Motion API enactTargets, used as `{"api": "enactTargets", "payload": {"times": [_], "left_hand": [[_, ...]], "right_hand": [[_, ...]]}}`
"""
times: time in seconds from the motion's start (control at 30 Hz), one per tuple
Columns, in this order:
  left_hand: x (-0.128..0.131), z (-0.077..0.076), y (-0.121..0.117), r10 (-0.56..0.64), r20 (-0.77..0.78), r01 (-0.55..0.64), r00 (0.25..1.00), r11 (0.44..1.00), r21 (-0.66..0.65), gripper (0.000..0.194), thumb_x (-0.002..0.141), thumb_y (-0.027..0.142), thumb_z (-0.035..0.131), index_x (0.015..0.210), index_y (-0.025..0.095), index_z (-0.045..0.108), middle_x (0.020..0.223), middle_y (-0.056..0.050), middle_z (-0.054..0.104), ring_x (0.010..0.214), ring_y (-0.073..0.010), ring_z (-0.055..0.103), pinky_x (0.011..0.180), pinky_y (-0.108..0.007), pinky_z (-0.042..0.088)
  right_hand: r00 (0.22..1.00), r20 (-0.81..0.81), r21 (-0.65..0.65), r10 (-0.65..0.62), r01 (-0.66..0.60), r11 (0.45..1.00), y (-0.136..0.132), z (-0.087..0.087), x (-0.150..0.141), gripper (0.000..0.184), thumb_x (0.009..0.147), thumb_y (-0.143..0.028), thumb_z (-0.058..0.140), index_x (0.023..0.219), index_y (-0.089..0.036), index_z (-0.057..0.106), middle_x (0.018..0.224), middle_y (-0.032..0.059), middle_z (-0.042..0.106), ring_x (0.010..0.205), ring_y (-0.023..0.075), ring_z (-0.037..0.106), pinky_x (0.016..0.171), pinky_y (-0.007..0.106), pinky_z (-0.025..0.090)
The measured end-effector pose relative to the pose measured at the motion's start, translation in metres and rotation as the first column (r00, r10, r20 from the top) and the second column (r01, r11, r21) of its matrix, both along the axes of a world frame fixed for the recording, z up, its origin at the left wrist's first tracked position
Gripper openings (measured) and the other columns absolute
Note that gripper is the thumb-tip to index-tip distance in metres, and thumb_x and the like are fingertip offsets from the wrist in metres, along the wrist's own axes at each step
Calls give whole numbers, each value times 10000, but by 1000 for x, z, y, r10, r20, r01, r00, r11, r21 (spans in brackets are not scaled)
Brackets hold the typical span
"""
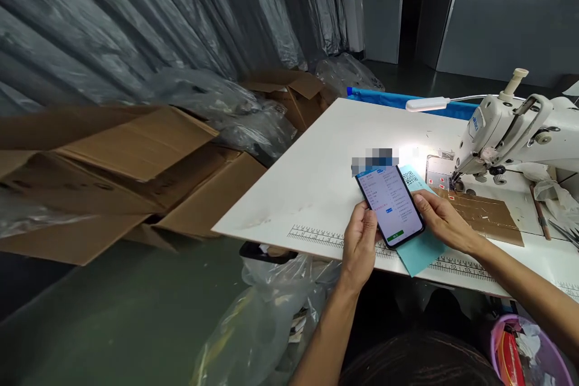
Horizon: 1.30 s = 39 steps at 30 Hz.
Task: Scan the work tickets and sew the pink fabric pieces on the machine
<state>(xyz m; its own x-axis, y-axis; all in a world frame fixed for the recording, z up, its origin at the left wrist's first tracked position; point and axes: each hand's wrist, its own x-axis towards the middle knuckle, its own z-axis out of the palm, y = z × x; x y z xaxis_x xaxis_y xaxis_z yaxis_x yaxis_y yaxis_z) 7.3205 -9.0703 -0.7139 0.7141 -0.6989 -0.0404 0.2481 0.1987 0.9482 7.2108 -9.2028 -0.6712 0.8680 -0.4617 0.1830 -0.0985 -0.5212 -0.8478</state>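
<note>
A smartphone (389,208) with a lit screen of text is tilted up over the front part of the white sewing table. My left hand (360,241) is closed around its left edge, thumb along the side. At the phone's right edge, my right hand (441,217) is closed too, its thumb by the screen and its other fingers mostly hidden. Behind the phone sits a light-blue paper slip (420,253) with a printed QR code. Whether the right fingers also pinch this slip, I cannot tell.
A sewing machine (506,132) with a lit lamp (427,104) stands at the right, brown sheet (484,214) beside its needle. Open cardboard boxes (136,151) fill the left. A plastic bag (257,319) hangs below the table edge (271,243); a pink bin (497,344) stands lower right.
</note>
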Motion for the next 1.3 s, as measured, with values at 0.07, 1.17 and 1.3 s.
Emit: {"api": "enactTargets", "payload": {"times": [0.07,1.17,1.3], "left_hand": [[0,-1,0,-10,27,10,1000,1000,20,624,775,700,621,1128,187,587,1059,-97,705,882,-217,684,687,-302,584],[-2,0,-1,-36,141,23,989,996,89,602,805,686,598,1135,182,618,1058,-98,715,870,-213,685,702,-311,596],[-2,1,-1,-32,171,17,985,996,90,603,808,694,587,1116,176,616,1023,-90,720,852,-206,685,708,-301,589]], "right_hand": [[995,99,-268,-27,53,962,-6,-6,-5,270,993,-327,374,1017,-185,602,870,59,658,754,167,602,675,302,486],[912,401,-730,92,257,634,-2,-28,-25,321,850,-35,454,1028,-204,662,980,83,536,855,181,544,693,324,507],[901,372,-789,222,182,587,7,-26,-22,265,836,-17,484,981,-182,632,971,76,545,834,173,529,675,311,471]]}}
